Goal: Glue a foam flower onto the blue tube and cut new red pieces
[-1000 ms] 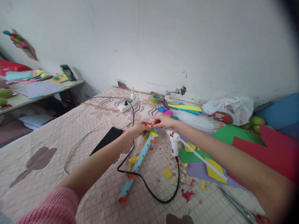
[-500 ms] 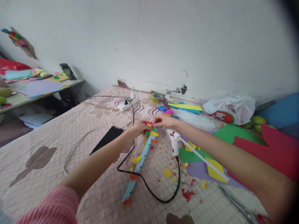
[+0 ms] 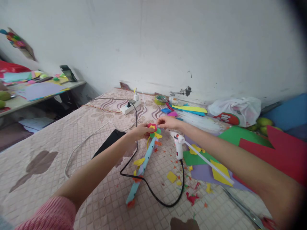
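My left hand (image 3: 142,131) is closed on a red paper flower (image 3: 152,127) with a yellow centre, at the upper end of a light blue strip (image 3: 149,152). Yellow, orange, purple and green paper pieces sit along that strip. Just right of the flower, my right hand (image 3: 164,122) is pinched; whatever is between its fingertips is too small to make out. Beside the right forearm stands a white glue gun (image 3: 178,147) with a long white glue stick in its back.
A black cable (image 3: 153,195) loops across the strip. Left lies a black phone (image 3: 107,143); behind is a power strip (image 3: 130,107). Coloured sheets (image 3: 266,156), scissors (image 3: 244,207), paper scraps (image 3: 192,198) and a plastic bag (image 3: 236,110) are on the right.
My left hand has shifted slightly left, and more of the red flower shows. My right hand stays pinched beside it. The whole view has moved slightly.
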`<state>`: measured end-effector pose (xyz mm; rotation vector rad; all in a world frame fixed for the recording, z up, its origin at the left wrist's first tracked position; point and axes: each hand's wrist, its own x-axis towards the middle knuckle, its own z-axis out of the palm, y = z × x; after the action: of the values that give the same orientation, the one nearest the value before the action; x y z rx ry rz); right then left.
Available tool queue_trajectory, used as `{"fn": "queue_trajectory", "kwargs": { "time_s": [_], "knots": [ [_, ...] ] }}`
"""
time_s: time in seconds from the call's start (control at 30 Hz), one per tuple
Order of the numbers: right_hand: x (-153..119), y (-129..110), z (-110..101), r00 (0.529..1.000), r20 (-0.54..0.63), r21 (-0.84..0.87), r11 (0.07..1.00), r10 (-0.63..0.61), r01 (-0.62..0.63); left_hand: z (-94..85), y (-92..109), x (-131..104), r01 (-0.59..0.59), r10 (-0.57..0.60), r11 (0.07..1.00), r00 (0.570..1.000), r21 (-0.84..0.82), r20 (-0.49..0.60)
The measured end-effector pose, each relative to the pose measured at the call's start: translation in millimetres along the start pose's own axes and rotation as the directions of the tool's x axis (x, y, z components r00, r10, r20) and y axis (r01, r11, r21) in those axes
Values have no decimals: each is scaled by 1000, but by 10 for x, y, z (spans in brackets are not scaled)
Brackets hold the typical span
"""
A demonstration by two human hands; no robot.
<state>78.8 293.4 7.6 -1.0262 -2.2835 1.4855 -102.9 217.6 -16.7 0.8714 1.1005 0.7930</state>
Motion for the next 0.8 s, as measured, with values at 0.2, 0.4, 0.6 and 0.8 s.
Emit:
{"fn": "queue_trajectory", "kwargs": {
  "time_s": [0.2, 0.4, 0.6, 0.8],
  "knots": [
    [-21, -20, 15, 1000, -17, 2, 1000, 5, -5, -23, -17, -64, 25, -24, 1000, 1000, -13, 8],
    [-39, -59, 44, 995, -97, -14, 1000, 15, -16, -30, -66, -16, 11, -11, 1000, 1000, -25, -25],
    [-480, -213, -198, 910, -415, -53, 999, -28, 7, -67, -78, 5, 30, -30, 1000, 1000, 5, -8],
    [-1781, -40, -75, 692, -722, -38, 997, 20, -68, -85, -80, -16, 17, -17, 1000, 1000, 2, 5]
  ]
}}
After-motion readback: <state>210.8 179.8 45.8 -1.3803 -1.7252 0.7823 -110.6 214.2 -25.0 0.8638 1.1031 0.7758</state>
